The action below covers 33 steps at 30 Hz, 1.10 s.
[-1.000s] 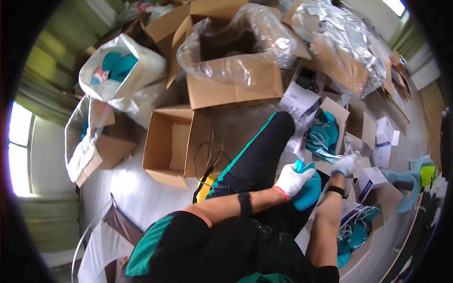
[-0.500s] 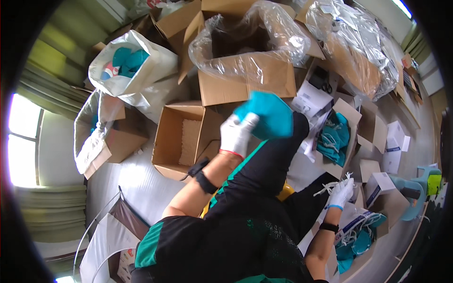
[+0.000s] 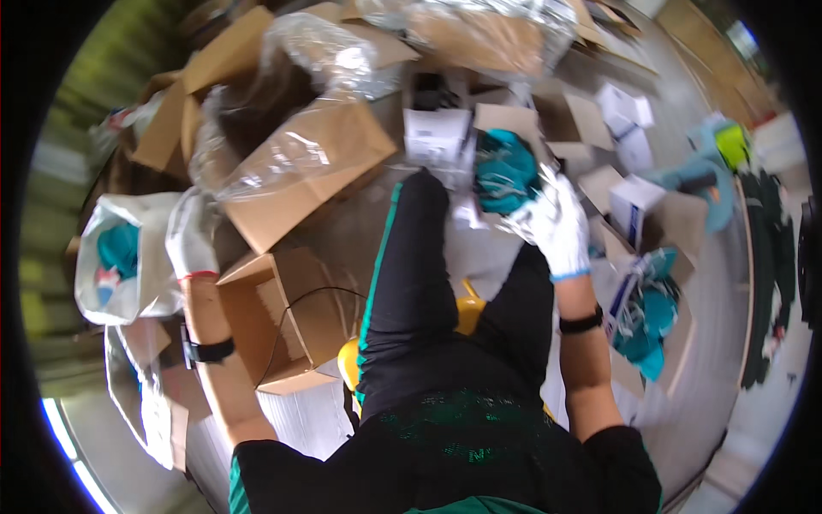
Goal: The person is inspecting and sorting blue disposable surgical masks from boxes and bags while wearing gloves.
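My left hand (image 3: 190,236), in a white glove with a red cuff edge, is beside the white sack (image 3: 158,218) and the large cardboard box (image 3: 321,154). Its fingers are smeared by motion, and no teal piece shows in it. My right hand (image 3: 561,223), gloved in white with a blue cuff edge, is closed on a bunch of white cords (image 3: 522,224). It hovers at the right edge of an open carton of teal fabric pieces (image 3: 505,171). More teal pieces (image 3: 118,248) lie inside the sack.
A smaller open cardboard box (image 3: 300,377) stands left of my legs, a dark cable across it. Clear plastic (image 3: 321,51) hangs over the large box. At right are another carton with teal pieces (image 3: 658,313), white boxes (image 3: 635,206) and a blue stool (image 3: 717,193).
The view has turned right. My left hand has moved left toward the sack, and the teal piece it held is out of sight. My right hand has gone forward to the carton with the cords.
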Available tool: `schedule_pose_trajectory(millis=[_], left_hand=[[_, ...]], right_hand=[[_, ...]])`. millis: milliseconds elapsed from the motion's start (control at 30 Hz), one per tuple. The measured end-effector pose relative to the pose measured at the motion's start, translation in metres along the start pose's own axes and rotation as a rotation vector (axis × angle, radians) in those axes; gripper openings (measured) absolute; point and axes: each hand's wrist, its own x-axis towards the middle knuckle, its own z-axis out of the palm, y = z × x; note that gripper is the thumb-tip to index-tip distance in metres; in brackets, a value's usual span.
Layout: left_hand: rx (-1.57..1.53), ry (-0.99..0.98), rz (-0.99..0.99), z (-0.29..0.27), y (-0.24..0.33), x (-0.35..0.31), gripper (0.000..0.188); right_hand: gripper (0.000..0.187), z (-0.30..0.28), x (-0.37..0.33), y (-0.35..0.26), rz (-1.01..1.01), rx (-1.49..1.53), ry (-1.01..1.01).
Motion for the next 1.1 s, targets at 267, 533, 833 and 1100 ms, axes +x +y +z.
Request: schedule_pose_trajectory(millis=[267,533,833,1100], left_hand=[[-0.405,-1.106,0.262,0.268,0.128,-0.116,0.063],[-0.946,-1.666,0.069,0.351,0.145,-0.148,0.069],[-0.766,-1.639,-0.113,0.342,0.145,-0.145,0.044],[-0.214,-1.394,0.498,0.356,0.174,-0.178,0.017]], right_hand=[[0.023,0.089,-0.024,-0.039,0.193,0.044,-0.065],[0.031,0.082,-0.02,-0.061,0.165,0.008,-0.249],[0.031,0.055,-0.013,-0.067,0.158,0.153,-0.175],[0.026,0.049,-0.02,-0.04,-0.278,-0.49,-0.064]])
